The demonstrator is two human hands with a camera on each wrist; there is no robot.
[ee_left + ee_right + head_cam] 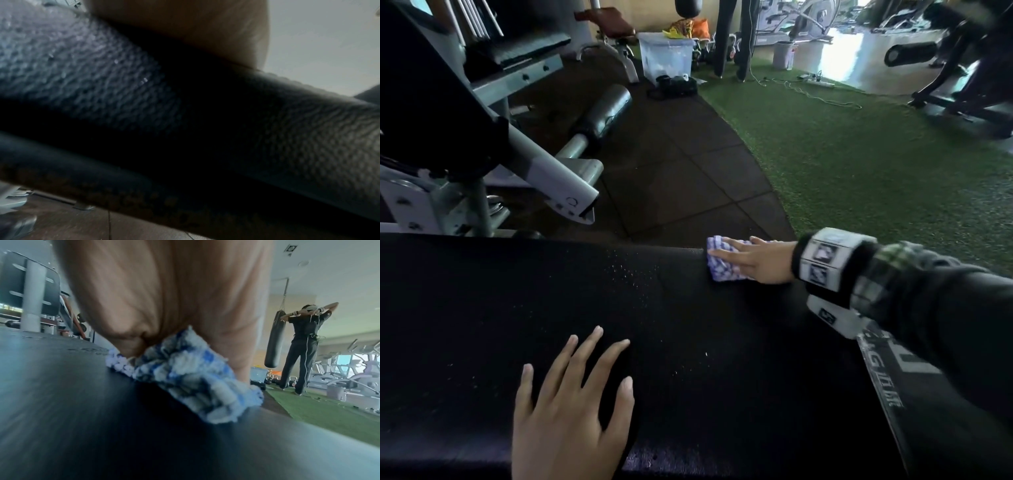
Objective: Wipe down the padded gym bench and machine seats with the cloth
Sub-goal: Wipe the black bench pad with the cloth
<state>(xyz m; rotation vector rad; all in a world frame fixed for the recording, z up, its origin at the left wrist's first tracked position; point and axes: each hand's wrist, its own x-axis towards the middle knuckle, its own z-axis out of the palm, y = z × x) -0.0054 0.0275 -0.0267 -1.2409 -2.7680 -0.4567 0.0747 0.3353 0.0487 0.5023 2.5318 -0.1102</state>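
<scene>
While the right hand lay flat on the blue-and-white checked cloth, fingers straight and pointing left, the cloth sat pressed against the black padded bench at its far edge, right of centre. In the right wrist view the cloth was bunched beneath the palm, its folds spilling out toward the near side over the dark pad.

Left hand: open, fingers spread and straight, palm down on the near part of the bench, well apart from the cloth and holding nothing. The left wrist view gave only the grained black upholstery at close range, with part of the hand above it; much of that picture was dark.

Bench surface: fine droplets scattered near the middle, toward the far edge.

Right forearm: dark sleeve with a plaid cuff and a wrist strap.

Surroundings: grey machine frame and a roller pad far left; dark rubber floor tiles beyond the bench; green turf to the right; a clear plastic bin far centre. In the right wrist view, a hanging punch bag and a person in dark clothing stood on the turf.
</scene>
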